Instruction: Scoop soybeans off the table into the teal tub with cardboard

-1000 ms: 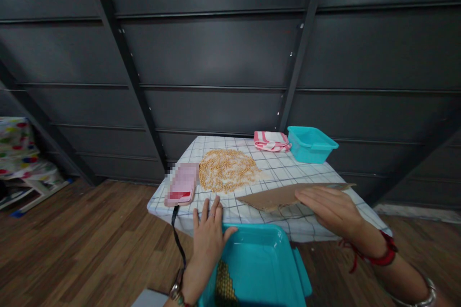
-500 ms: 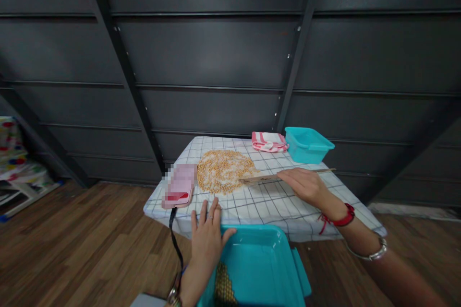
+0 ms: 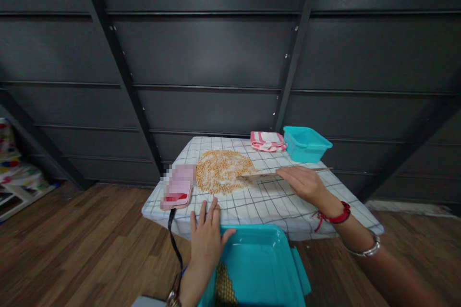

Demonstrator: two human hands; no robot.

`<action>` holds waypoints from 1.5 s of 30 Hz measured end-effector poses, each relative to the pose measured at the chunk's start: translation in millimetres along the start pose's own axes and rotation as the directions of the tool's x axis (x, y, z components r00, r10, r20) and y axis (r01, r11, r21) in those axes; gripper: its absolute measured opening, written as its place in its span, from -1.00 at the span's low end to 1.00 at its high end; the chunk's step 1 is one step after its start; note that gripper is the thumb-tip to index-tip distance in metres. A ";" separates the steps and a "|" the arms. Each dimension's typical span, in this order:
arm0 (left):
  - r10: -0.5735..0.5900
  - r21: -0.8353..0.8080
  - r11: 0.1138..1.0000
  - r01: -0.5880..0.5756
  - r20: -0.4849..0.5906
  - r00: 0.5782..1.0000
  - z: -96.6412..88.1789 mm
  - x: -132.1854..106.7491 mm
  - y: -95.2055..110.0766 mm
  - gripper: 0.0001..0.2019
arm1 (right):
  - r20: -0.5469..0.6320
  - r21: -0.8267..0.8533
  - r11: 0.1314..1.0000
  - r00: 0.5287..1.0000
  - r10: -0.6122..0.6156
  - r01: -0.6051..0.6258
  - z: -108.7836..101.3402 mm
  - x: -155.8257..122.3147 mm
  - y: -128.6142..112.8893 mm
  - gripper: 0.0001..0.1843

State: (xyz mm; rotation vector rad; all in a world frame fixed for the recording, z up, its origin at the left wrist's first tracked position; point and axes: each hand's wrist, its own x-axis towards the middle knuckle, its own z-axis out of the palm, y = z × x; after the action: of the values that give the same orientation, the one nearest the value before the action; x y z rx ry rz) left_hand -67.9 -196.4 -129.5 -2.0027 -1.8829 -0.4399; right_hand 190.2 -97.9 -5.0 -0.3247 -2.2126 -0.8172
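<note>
A pile of round yellow beans mixed with fine white grains (image 3: 223, 171) lies spread on a checked tablecloth (image 3: 248, 206). My right hand (image 3: 302, 182) grips a long, thin piece of cardboard (image 3: 264, 175), seen nearly edge-on. Its left end touches the pile's right side. My left hand (image 3: 206, 235) is open, fingers spread at the table's front edge, thumb over the rim of a teal tub (image 3: 262, 259). Inside that tub, at the left, is a patch of small greenish-gold rounded pieces (image 3: 224, 288), partly hidden by my wrist.
A pink phone-like item (image 3: 180, 184), partly pixelated, lies left of the pile with a black strap (image 3: 174, 240) hanging down. At the back right are a folded pink-and-white striped towel (image 3: 267, 141) and a smaller turquoise bin (image 3: 307, 145). A dark panelled wall (image 3: 216, 53) stands behind.
The cardboard has turned more edge-on, and its left end sits slightly further left, into the pile. My left hand stays in place. The view has shifted slightly.
</note>
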 end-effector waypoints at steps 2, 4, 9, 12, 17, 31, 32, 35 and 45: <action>-0.001 -0.003 1.000 0.001 -0.008 1.000 1.4 0.1 0.5 -0.34 | -0.036 -0.011 1.000 0.999 0.027 -0.028 7.5 -6.2 5.7 -0.65; -0.007 -0.001 1.000 0.007 -0.015 1.000 2.3 0.6 1.4 -0.34 | -0.071 -0.016 0.999 0.997 0.040 -0.041 15.4 -13.6 12.1 -0.64; -0.001 0.005 1.000 0.001 -0.016 1.000 1.9 2.2 3.0 -0.35 | -0.092 -0.004 0.999 0.995 0.032 -0.032 26.6 -23.4 17.7 -0.66; 0.003 0.001 1.000 -0.003 -0.007 1.000 0.7 2.5 2.9 -0.35 | -0.085 0.006 1.000 0.996 0.011 -0.011 23.3 -21.8 12.4 -0.66; 0.003 0.002 1.000 -0.003 0.015 1.000 -3.1 2.7 4.0 -0.37 | -0.066 0.017 1.000 0.998 0.007 -0.006 12.9 -19.4 6.9 -0.67; -0.029 -0.023 0.999 0.031 0.097 0.995 -14.8 -2.0 7.3 -0.45 | 0.011 0.028 0.998 0.998 0.055 -0.056 5.1 -11.2 6.9 -0.71; -0.030 -0.027 0.999 0.033 0.104 0.994 -16.2 -2.4 7.3 -0.45 | 0.015 0.026 0.998 0.998 0.054 -0.054 3.7 -10.0 6.3 -0.71; -0.031 -0.034 0.999 0.035 0.113 0.993 -20.7 -3.5 7.2 -0.46 | 0.023 0.017 0.999 0.999 0.048 -0.049 0.6 -6.8 4.7 -0.70; -0.008 -0.009 1.000 0.008 0.041 0.999 -24.5 -4.4 7.7 -0.48 | 0.030 -0.008 0.999 0.999 0.035 -0.034 -7.5 3.5 3.2 -0.72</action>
State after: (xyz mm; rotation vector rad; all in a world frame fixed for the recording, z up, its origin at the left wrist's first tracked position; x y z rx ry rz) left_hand -60.1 -211.9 -110.1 -2.0254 -1.9175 -0.4141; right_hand 193.4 -100.4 2.9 -0.3802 -2.2266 -0.8069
